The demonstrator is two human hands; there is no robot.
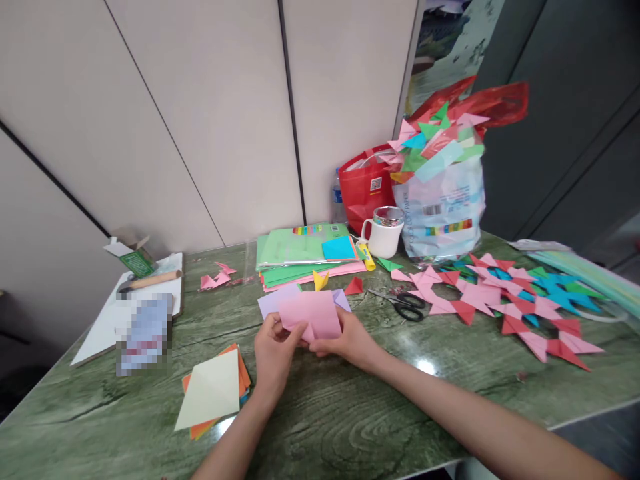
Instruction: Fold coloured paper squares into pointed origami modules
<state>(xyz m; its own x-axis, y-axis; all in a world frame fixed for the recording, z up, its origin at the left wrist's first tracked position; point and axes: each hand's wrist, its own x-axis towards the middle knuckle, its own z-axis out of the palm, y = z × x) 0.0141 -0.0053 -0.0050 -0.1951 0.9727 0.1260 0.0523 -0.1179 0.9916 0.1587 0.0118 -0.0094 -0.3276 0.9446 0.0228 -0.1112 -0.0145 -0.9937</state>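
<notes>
Over the table [320, 413], left hand [274, 348] and right hand [354, 340] angle inward, fingers [298, 335] pinching pink paper [310, 310].

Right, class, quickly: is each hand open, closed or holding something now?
Left hand: closed, holding the pink paper at its left.
Right hand: closed, holding it at its right.

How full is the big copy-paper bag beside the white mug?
Full: colourful folded paper pieces heap above the top of the copy-paper bag.
</notes>
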